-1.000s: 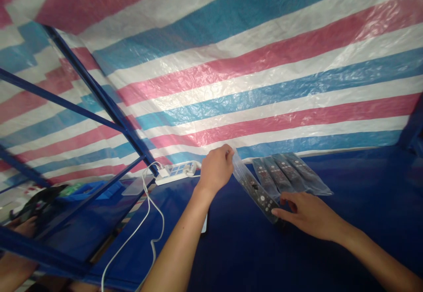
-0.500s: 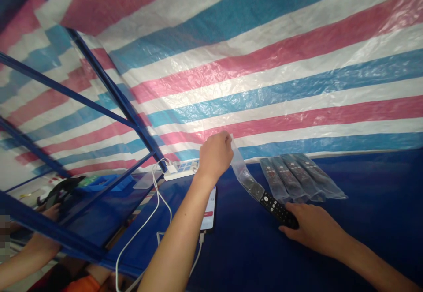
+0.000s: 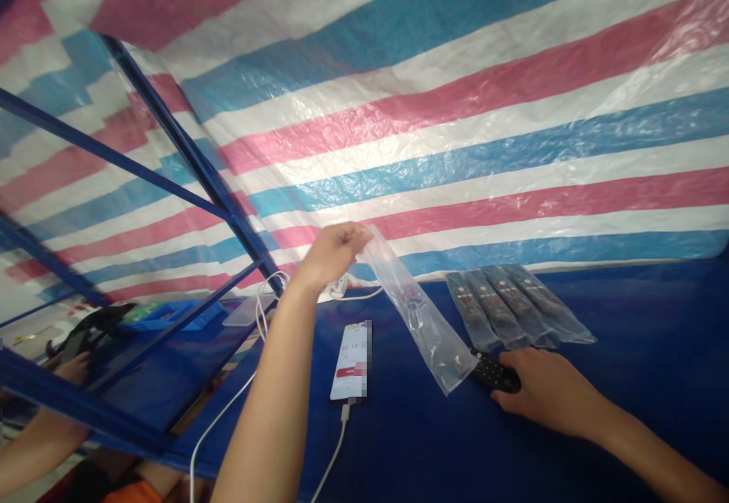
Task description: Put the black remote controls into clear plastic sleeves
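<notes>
Pinched at its top corner by my left hand (image 3: 337,254), a clear plastic bag (image 3: 418,317) hangs slantwise down to the right. The bag looks flat, and its lower end is at the tip of a black remote control (image 3: 490,370). My right hand (image 3: 547,385) grips the other end of that remote, fingers above and thumb below. Whether the remote's tip is inside the bag or just behind it, I cannot tell. Behind my right hand, several bagged remotes (image 3: 512,302) lie side by side on the blue table (image 3: 433,442).
A lit phone (image 3: 348,362) with a white charging cable (image 3: 336,453) lies between my arms. A power strip (image 3: 336,289) is partly hidden behind my left wrist. Blue metal bars (image 3: 210,176) stand at left; beyond them are another person's arms (image 3: 57,427) and a blue tray (image 3: 176,314).
My left hand has moved left with the bag, pulling it off most of the remote. My right hand still holds the remote in nearly the same place. The phone is now uncovered.
</notes>
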`<state>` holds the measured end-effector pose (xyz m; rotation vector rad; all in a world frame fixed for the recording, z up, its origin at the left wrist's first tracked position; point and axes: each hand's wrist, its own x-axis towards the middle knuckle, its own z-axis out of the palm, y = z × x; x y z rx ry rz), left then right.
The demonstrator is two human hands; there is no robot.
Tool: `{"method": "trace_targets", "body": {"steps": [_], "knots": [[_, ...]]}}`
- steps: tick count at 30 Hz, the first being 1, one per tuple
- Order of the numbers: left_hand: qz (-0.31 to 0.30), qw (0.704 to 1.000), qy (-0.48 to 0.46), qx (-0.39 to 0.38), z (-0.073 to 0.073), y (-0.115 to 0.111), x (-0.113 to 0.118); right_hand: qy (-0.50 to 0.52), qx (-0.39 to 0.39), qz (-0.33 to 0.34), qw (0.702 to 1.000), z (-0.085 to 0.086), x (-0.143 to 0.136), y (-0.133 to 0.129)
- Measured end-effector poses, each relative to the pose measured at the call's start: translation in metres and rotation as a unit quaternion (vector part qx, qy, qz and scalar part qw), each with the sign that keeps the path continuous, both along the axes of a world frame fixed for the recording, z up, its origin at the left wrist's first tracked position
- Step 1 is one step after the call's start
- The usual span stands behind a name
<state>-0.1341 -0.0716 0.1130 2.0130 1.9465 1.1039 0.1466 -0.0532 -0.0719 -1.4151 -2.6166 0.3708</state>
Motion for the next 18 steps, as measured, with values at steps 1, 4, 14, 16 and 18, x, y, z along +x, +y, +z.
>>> {"method": "trace_targets", "body": {"steps": [1,4,14,16,18], "knots": [[0.017,0.999,0.016,-0.043,-0.016,0.011,-0.005,-0.003,-0.001,0.000,1.000,0.001,0.000,0.000],[0.062,0.989,0.067,-0.117,-0.070,0.028,-0.003,-0.006,-0.010,-0.004,1.000,0.005,-0.002,-0.002],[0.166,0.930,0.307,-0.119,-0.190,-0.051,0.047,-0.010,-0.023,-0.014,1.000,0.007,-0.003,-0.002],[0.173,0.922,0.331,-0.099,-0.199,-0.056,0.053,-0.016,-0.022,-0.015,1.000,0.006,-0.004,-0.002],[0.181,0.922,0.341,-0.028,-0.209,-0.064,0.067,-0.021,-0.027,-0.015,0.999,0.007,-0.005,-0.002]]}}
